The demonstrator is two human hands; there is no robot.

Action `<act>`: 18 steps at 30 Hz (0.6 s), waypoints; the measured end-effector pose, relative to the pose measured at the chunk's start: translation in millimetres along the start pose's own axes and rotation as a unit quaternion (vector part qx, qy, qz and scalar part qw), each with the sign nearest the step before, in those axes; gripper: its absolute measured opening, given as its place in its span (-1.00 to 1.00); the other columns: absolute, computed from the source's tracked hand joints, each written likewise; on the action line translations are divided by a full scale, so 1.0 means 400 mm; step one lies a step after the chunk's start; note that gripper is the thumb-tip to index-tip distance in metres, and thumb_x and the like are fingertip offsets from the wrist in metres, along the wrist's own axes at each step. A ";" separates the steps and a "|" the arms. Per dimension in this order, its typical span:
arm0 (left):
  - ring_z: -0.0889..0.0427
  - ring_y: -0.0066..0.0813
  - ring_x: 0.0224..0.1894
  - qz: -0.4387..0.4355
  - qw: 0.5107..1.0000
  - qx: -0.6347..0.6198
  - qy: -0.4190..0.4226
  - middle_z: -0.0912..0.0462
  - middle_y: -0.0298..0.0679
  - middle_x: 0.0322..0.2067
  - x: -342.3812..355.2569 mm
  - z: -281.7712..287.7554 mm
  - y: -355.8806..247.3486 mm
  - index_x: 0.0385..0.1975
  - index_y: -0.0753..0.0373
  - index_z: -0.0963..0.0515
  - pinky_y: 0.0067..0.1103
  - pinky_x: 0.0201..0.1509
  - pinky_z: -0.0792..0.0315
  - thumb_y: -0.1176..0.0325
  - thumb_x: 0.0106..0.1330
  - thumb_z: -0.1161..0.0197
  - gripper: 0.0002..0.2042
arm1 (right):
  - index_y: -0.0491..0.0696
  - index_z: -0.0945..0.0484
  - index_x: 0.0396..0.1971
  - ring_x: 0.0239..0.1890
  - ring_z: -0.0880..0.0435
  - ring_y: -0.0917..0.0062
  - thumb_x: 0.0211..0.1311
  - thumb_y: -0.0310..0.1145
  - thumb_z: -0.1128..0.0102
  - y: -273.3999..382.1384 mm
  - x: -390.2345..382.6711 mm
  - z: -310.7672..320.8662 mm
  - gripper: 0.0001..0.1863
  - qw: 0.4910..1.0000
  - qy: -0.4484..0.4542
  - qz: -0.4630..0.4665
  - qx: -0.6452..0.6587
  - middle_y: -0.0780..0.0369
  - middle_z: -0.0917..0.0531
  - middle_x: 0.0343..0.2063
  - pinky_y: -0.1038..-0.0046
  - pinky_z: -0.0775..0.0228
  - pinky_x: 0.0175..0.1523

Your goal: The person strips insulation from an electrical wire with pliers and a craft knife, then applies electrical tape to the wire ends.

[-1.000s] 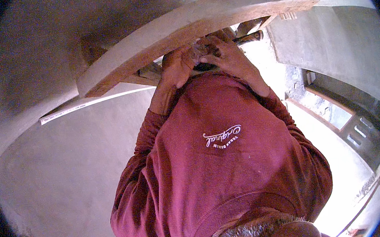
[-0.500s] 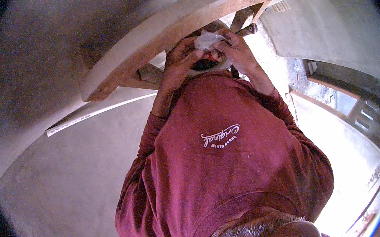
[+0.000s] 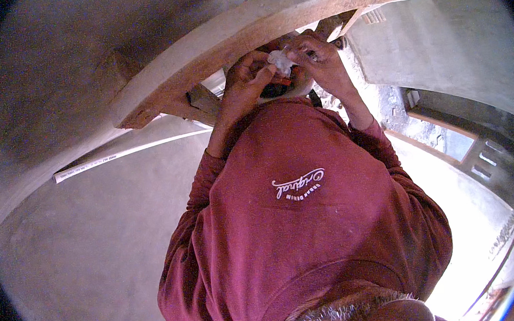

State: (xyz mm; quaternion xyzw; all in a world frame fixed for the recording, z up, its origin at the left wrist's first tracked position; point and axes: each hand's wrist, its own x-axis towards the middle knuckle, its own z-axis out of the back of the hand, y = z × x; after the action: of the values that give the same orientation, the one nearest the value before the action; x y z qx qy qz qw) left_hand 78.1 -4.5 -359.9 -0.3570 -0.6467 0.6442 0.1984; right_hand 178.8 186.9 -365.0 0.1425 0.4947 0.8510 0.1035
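Note:
A small crumpled piece of whitish, see-through plastic point(image 3: 280, 64), perhaps a little bag, is up in front of my chest. My left hand point(image 3: 244, 82) pinches its left edge between thumb and fingers. On the other side, my right hand point(image 3: 322, 64) has its fingers curled, with thumb and fingertips closed at the plastic's upper right edge. A small dark, shiny spot shows among the right fingers, too small to name. Just under the plastic lies something orange-red point(image 3: 285, 81), over a round, pale-rimmed opening with a dark inside. The hands partly cover it.
A thick wooden beam point(image 3: 257, 20) arches just beyond my hands, with a wooden brace point(image 3: 203, 101) beneath it. A long white strip point(image 3: 128, 150) runs along the floor point(image 3: 110, 234) at left. Grey plastered walls stand around, and a wood-framed opening point(image 3: 444, 135) is at right.
My right hand has lifted slightly and its fingers have curled more. The plastic looks more bunched and hangs a little lower. My left hand stays nearly in place.

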 end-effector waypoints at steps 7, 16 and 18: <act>-0.72 -0.44 -0.21 0.017 0.995 -0.007 -0.100 -0.71 -0.18 -0.16 -0.018 -0.010 -0.017 -0.01 0.31 -0.59 -0.48 -0.03 -0.57 0.25 0.50 -0.20 -0.73 | -0.14 -0.64 -0.18 -0.20 -0.68 0.57 0.35 -0.45 -0.34 0.002 -0.004 0.000 -0.87 0.975 -0.106 -0.056 0.186 0.25 -0.69 -0.30 0.51 -0.54 -0.05; -0.78 -0.27 -0.14 0.016 0.989 -0.149 -0.017 -0.69 -0.09 -0.10 0.000 0.007 -0.007 0.10 0.43 -0.50 -0.45 -0.06 -0.72 0.36 0.52 -0.17 -0.71 | -0.20 -0.57 -0.04 -0.12 -0.62 0.60 0.52 -0.32 -0.14 0.047 0.012 0.030 -0.76 0.980 -0.108 -0.118 0.122 0.24 -0.69 -0.16 0.51 -0.46 0.02; -0.78 -0.26 -0.15 0.026 0.989 -0.145 -0.025 -0.69 -0.09 -0.10 0.009 0.016 0.016 0.10 0.43 -0.49 -0.45 -0.06 -0.72 0.35 0.53 -0.17 -0.70 | -0.21 -0.56 -0.03 -0.12 -0.61 0.61 0.56 -0.26 -0.10 0.044 0.008 0.041 -0.71 0.979 -0.107 -0.144 0.092 0.24 -0.68 -0.15 0.51 -0.45 0.00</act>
State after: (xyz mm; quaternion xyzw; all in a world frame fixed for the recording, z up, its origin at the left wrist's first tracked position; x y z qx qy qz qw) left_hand 72.5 -7.0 -367.5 -0.3827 -0.7285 0.5573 0.1110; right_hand 180.7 192.8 -341.5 0.1690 0.5725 0.7576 0.2640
